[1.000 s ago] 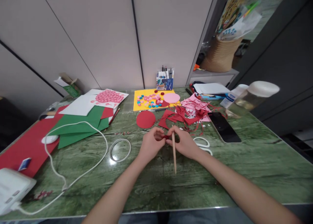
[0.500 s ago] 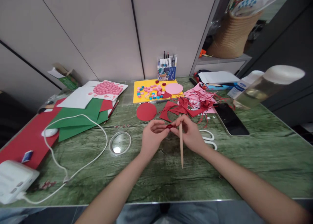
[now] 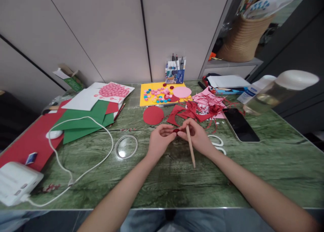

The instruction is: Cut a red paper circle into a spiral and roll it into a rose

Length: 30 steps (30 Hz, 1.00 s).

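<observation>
Over the middle of the green marble table (image 3: 253, 178), my two hands meet. My left hand (image 3: 159, 141) pinches a small rolled red paper coil (image 3: 175, 131) with its fingertips. My right hand (image 3: 199, 139) is closed on a thin wooden stick (image 3: 190, 147) that slants down towards me, and its fingertips also touch the coil. A red paper circle (image 3: 153, 115) lies just beyond my hands, with a heap of red and pink paper scraps (image 3: 202, 109) to its right.
White scissors (image 3: 217, 145) lie under my right wrist. A phone (image 3: 240, 124), a jar (image 3: 278, 90), a yellow sheet with small paper coils (image 3: 162, 95), green and red paper (image 3: 83, 124), a tape ring (image 3: 126, 146), a white cable (image 3: 81, 154) and a white device (image 3: 17, 183) surround them.
My hands stay together on the coil. The stick's lower end has swung slightly right. The camera tilted a little, so everything shifts in view.
</observation>
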Each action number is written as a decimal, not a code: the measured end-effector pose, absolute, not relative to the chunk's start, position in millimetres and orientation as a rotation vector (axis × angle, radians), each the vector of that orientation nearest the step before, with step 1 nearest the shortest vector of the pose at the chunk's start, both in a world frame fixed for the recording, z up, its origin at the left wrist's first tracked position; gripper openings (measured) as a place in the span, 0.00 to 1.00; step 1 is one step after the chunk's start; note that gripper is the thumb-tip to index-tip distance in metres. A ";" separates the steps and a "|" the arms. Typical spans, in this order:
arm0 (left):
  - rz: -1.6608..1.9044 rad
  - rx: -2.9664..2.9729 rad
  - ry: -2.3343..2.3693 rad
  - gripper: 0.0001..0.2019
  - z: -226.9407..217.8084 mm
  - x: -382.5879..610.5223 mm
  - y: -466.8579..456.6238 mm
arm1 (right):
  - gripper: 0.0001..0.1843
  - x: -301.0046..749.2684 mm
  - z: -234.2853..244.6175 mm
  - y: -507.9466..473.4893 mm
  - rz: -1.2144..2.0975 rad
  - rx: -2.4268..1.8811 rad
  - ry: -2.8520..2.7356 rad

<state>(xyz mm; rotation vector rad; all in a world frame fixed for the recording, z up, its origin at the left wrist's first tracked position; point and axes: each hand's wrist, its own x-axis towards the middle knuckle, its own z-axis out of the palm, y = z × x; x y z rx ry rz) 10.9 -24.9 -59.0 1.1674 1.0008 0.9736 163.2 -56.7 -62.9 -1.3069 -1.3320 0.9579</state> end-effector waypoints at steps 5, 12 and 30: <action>0.890 1.029 0.956 0.11 -64.3 9.7 -22.0 | 0.12 169.7 -62.1 -49.9 1.053 -1.282 -1.275; 0.921 1.038 0.913 0.11 -63.7 11.8 -25.5 | 0.14 163.0 -65.6 -55.1 0.956 -1.301 -1.306; 0.902 1.289 1.000 0.07 -66.4 10.6 -25.6 | 0.06 159.4 -64.0 -61.3 0.816 -1.372 -1.411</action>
